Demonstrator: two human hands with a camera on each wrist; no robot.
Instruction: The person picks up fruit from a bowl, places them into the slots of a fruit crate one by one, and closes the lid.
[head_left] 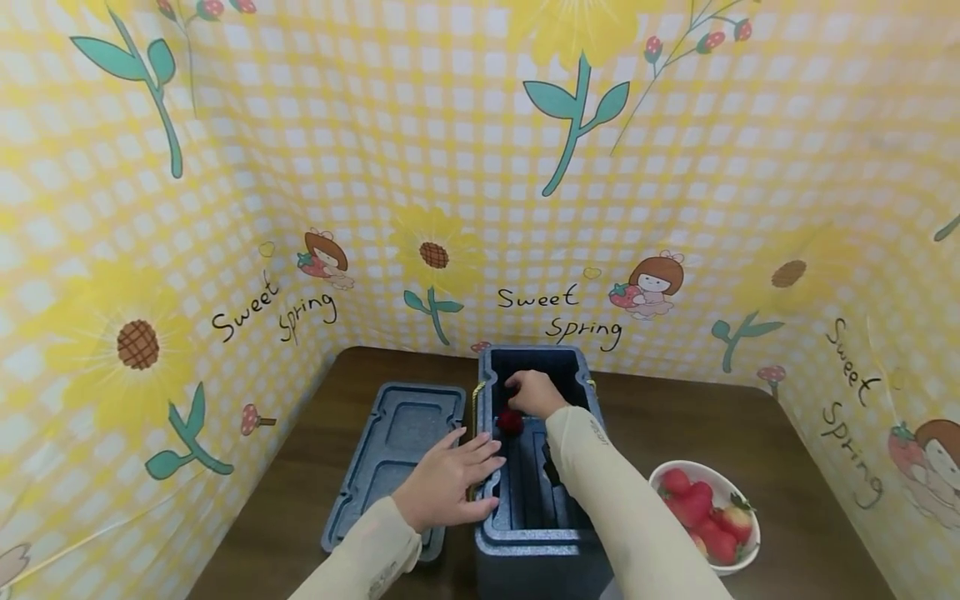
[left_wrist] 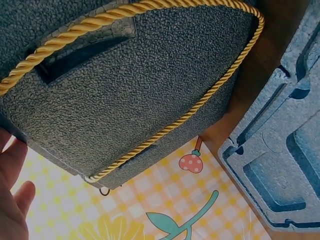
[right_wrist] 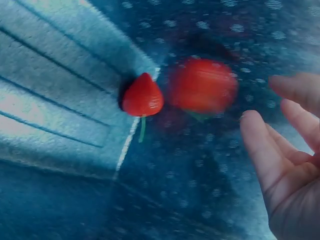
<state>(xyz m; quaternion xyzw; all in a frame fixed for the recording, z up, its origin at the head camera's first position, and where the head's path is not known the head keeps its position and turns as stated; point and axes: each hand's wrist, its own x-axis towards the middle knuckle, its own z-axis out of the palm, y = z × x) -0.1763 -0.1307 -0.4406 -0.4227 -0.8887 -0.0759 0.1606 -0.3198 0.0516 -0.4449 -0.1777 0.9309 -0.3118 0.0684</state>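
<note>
A dark grey-blue foam box [head_left: 538, 542] stands uncovered on the table. Inside it, my right hand [head_left: 534, 393] reaches down; in the right wrist view its fingers [right_wrist: 257, 135] are spread apart from a blurred red strawberry [right_wrist: 204, 87]. Beside that one lies a second strawberry [right_wrist: 143, 97] with a green stem, near the inner wall. From above, only one red strawberry [head_left: 511, 422] shows clearly below the right hand. My left hand [head_left: 448, 481] rests with extended fingers on the box's left rim; the left wrist view catches its fingertips [left_wrist: 14, 155] at the box edge.
The box lid [head_left: 401, 450] lies on the wooden table [head_left: 637, 433] left of the box. At right stands a white bowl [head_left: 742, 560] holding several strawberries [head_left: 690, 504]. A yellow rope [left_wrist: 200, 102] hangs along the box's side. Yellow checked cloth [head_left: 465, 150] surrounds the table.
</note>
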